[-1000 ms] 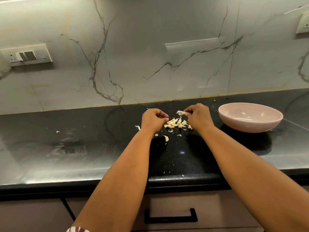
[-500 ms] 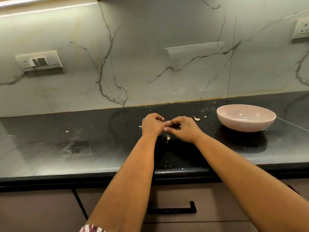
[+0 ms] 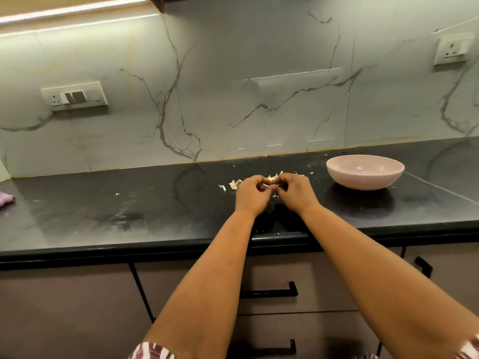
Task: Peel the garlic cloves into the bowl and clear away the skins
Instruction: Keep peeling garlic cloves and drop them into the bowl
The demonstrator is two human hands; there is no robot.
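Kitchen worktop seen from above and behind the hands. A polished black stone countertop [image 3: 108, 218] runs the width of the view, its glossy face reflecting the wall behind; its rounded front edge overhangs brown cabinet fronts fitted with black bar handles [image 3: 269, 291]. The backsplash [image 3: 233, 86] is pale marble-patterned slab with dark grey veins, lit from a strip of light [image 3: 72, 11] under the upper cabinet. A white switch plate [image 3: 74, 96] is set into the wall at left, a white socket [image 3: 452, 49] at upper right.

The left hand [image 3: 252, 194] and right hand [image 3: 295, 193] meet above the middle of the counter, fingers curled inward and fingertips close together, pinching a small pale garlic clove [image 3: 272, 187] between them; which fingers do the gripping cannot be told. Loose garlic skins [image 3: 274, 176] lie scattered on the stone just behind the hands, and a further clump [image 3: 234, 184] lies just left of the left hand, with stray flakes farther left.

A shallow pink bowl [image 3: 337, 174] stands on the counter to the right of the hands, apart from them; its visible interior shows no cloves. A lilac object [image 3: 5, 199] sits at the far left edge, cut off by the frame. Patterned sleeve [image 3: 153, 352] fabric shows at the bottom.
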